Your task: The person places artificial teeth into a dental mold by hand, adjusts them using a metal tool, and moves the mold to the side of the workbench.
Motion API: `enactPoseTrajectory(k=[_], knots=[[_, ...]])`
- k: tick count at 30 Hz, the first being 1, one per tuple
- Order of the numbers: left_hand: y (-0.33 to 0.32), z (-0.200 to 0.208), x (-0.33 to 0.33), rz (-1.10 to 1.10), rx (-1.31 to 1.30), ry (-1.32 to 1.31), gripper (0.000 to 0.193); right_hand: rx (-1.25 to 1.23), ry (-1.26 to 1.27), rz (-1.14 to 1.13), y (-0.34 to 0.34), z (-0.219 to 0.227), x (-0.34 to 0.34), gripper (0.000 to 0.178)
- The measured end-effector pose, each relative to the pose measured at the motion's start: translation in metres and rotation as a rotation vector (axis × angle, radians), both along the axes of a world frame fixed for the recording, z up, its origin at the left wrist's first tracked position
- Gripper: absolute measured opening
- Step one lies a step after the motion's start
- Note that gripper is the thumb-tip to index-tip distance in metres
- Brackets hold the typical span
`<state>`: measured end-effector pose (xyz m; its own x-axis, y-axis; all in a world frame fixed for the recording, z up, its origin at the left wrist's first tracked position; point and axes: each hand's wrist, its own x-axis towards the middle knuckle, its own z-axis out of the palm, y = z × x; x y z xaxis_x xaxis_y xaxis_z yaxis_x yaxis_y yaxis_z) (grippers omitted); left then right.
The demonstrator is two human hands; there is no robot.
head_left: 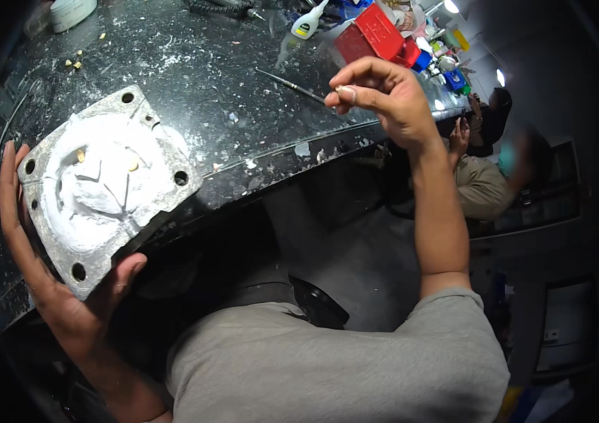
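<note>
My left hand holds a square grey metal flask by its near left side, fingers along the left edge and thumb at the near edge. The flask has round holes at its corners and is filled with white plaster, marked by ridges and a hollow. Two small yellowish pieces sit in the plaster. Off to the right, my right hand is raised over the table edge, thumb and fingers pinched together. What lies between the fingertips, if anything, is too small to make out.
A slim metal tool lies on the dark, plaster-spotted table. Behind it are a white squeeze bottle, a red box and clutter. Small yellowish bits lie at far left. A masked person sits at right.
</note>
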<state>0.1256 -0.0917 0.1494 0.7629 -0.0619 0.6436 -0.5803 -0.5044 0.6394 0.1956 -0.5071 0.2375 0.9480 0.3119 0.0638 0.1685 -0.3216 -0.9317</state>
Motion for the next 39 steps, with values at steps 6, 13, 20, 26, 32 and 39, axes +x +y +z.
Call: enactPoseTrajectory(k=[6,13,20,26,32,39], knots=[[0.003,-0.001,-0.001,0.044,0.057,-0.011,0.131,0.018,-0.090,-0.067,-0.014,-0.025,-0.006,0.020],[0.007,-0.002,0.000,0.054,0.122,-0.029,0.129,0.014,-0.101,-0.093,-0.012,-0.030,-0.008,0.019],[0.009,-0.004,0.001,0.041,0.121,-0.046,0.129,-0.287,-0.294,-0.114,0.007,-0.036,-0.009,0.015],[0.010,-0.005,0.001,0.025,0.106,-0.051,0.130,-0.662,-0.666,0.052,0.023,-0.035,-0.007,0.007],[0.010,-0.004,0.001,0.036,0.119,-0.048,0.132,-0.799,-0.892,0.062,0.031,-0.036,-0.004,0.008],[0.008,-0.005,0.001,0.048,0.114,-0.047,0.135,-0.827,-0.899,0.089,0.032,-0.032,-0.004,0.009]])
